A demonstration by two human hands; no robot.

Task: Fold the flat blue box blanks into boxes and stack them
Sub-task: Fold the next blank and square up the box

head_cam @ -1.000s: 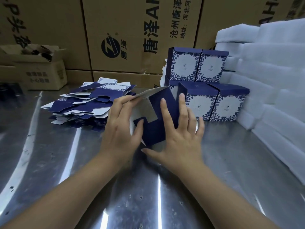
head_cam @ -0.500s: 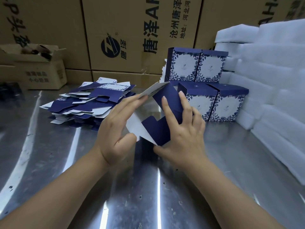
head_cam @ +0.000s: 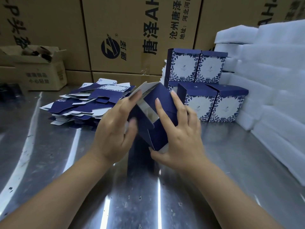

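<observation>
Steel table [head_cam: 49, 162], near its middle — a half-folded box [head_cam: 158, 116] is held tilted above it, pinched by the left hand [head_cam: 113, 129] and clasped by the right hand [head_cam: 179, 134]. Flaps are judged not yet shut; tucking is called for next — then stacking on finished boxes [head_cam: 206, 90] toward the back right.

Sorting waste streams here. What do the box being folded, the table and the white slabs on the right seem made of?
Box: thin printed card, matte navy outside, plain white inside, creasing sharply at the folds. Table: metal, likely stainless steel, with streaky reflections and fine scratches. White slabs: probably soft foam, with fuzzy matte surfaces and rounded edges.
</observation>
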